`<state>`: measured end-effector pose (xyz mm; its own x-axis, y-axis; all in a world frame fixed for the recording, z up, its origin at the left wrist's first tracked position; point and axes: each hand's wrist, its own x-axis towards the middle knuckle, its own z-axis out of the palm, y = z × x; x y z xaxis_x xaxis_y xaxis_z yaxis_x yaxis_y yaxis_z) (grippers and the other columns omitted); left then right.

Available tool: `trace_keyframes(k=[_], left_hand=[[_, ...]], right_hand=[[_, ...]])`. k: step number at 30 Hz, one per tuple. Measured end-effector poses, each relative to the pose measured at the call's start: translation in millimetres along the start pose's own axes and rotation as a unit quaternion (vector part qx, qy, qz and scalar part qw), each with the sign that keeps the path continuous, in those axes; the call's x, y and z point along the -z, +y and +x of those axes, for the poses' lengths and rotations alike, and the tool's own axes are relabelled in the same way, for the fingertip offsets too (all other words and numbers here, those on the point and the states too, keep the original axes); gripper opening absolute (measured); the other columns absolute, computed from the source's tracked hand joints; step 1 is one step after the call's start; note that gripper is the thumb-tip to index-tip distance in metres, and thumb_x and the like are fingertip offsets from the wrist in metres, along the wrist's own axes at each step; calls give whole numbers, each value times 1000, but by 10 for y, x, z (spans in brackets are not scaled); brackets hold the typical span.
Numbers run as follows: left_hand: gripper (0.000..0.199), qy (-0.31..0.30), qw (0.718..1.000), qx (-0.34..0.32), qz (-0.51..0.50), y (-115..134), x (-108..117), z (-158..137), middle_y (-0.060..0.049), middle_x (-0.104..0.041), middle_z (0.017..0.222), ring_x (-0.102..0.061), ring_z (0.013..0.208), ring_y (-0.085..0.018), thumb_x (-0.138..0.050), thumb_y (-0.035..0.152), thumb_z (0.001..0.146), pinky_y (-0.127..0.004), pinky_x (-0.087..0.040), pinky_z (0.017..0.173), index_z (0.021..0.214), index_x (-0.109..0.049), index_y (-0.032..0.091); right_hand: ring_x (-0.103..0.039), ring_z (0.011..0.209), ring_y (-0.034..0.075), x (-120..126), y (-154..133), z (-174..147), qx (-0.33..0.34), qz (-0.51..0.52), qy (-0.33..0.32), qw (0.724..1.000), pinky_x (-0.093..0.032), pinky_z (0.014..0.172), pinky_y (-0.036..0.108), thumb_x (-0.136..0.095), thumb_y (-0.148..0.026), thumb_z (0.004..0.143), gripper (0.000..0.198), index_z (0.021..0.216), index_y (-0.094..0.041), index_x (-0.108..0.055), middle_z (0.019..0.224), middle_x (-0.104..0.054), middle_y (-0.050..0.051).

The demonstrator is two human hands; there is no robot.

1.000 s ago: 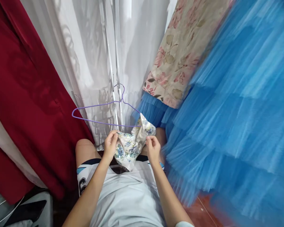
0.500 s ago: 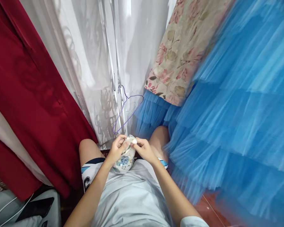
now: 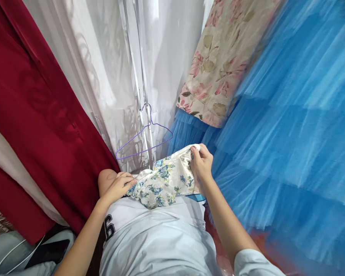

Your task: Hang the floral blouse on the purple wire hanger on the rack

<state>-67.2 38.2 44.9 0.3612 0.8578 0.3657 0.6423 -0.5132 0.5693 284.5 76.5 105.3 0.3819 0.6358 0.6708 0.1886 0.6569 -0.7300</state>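
Observation:
A white satiny garment (image 3: 166, 182) with a blue flower print is stretched across my lap, its pale band edge at the top. My right hand (image 3: 202, 163) pinches the upper right corner and holds it raised. At the other end, my left hand (image 3: 120, 186) grips the garment's left side low over my thigh; its fingertips are partly lost in the folds. The cloth between the hands hangs loosely and bunches toward the left. Just beyond it, a thin purple hanger (image 3: 151, 122) hangs from a white metal rack (image 3: 136, 76).
Red fabric (image 3: 46, 111) hangs on the left, with white curtains (image 3: 169, 50) behind the rack. A pink-flowered cloth (image 3: 209, 80) and a layered blue tulle skirt (image 3: 281, 145) hang close on the right. At lower left lie a black phone-like device (image 3: 50, 253) and a white cable (image 3: 10, 251).
My hands have moved apart, spreading the garment from a small bunch to a wide piece. The right hand rose to the right, the left moved left. The hanger has swung round to face me.

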Motion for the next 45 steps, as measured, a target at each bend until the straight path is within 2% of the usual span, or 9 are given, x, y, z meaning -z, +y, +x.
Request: trace_keyframes(k=[6, 9, 13, 21, 25, 32, 36, 41, 45], left_hand=[[25, 21, 999, -26, 16, 195, 411, -119, -6, -64, 84, -58, 83, -22, -67, 45, 80, -35, -47, 83, 76, -63, 20], [17, 102, 993, -43, 47, 236, 628, -149, -4, -64, 80, -59, 84, -22, -66, 37, 81, -40, -44, 96, 73, -62, 22], [9, 244, 958, -61, 137, 98, 908, -23, -3, -67, 84, -59, 88, -22, -63, 31, 80, -44, -35, 108, 75, -64, 23], [18, 289, 957, 0, 9, 14, 837, 450, -4, -66, 84, -59, 81, -18, -55, 32, 86, -28, -47, 76, 90, -67, 19], [20, 270, 960, -21, -77, 75, 742, 616, -7, -65, 94, -60, 91, -19, -57, 36, 85, -26, -47, 77, 84, -65, 17], [27, 226, 904, 90, -351, 137, 590, 740, 1, -62, 66, -55, 55, -11, -76, 37, 69, -20, -41, 52, 80, -63, 15], [27, 230, 904, 87, -349, 313, 739, 724, 0, -65, 64, -56, 50, -11, -79, 33, 67, -19, -41, 49, 79, -63, 15], [32, 126, 943, 102, -291, 594, 994, 713, 1, -63, 56, -55, 43, -12, -83, 32, 65, -18, -35, 41, 80, -59, 17], [33, 66, 945, 105, -303, 687, 994, 747, 2, -60, 54, -53, 41, -11, -82, 33, 67, -17, -33, 40, 81, -56, 18]], right_hand=[[-55, 60, 16, -94, 125, 86, -240, 235, -18, 942, -44, 58, 28, -70, -43, 73, 25, 85, -21, -64, 70, -62, -1], [-59, 60, 18, -79, 112, 84, -302, 264, -84, 912, -45, 56, 28, -74, -40, 68, 27, 82, -20, -65, 68, -65, 0], [-63, 70, 20, -99, 27, 57, -276, 232, -162, 919, -47, 62, 29, -73, -44, 70, 30, 88, -20, -68, 77, -70, 2], [-58, 69, 16, -277, 182, 132, -204, 179, -166, 948, -46, 65, 27, -69, -55, 73, 37, 87, -20, -68, 77, -67, 0], [-55, 65, 15, -271, 367, 189, -226, 191, -167, 941, -44, 59, 25, -71, -54, 73, 39, 91, -20, -68, 78, -66, 0], [-62, 73, 18, -173, 479, 132, -248, 217, -243, 912, -50, 68, 29, -74, -49, 73, 39, 101, -23, -64, 87, -68, 1], [-62, 80, 19, -90, 624, 135, -198, 143, -360, 901, -51, 73, 30, -85, -29, 58, 65, 116, -24, -57, 91, -65, 1], [-52, 63, 14, -202, 1021, 540, -140, 2, -246, 959, -48, 65, 27, -74, -20, 62, 98, 148, -20, -29, 73, -54, -6], [-57, 75, 17, -489, 1197, 967, -174, -95, -259, 945, -49, 72, 28, -73, -15, 59, 102, 151, -14, -28, 94, -63, 3]])
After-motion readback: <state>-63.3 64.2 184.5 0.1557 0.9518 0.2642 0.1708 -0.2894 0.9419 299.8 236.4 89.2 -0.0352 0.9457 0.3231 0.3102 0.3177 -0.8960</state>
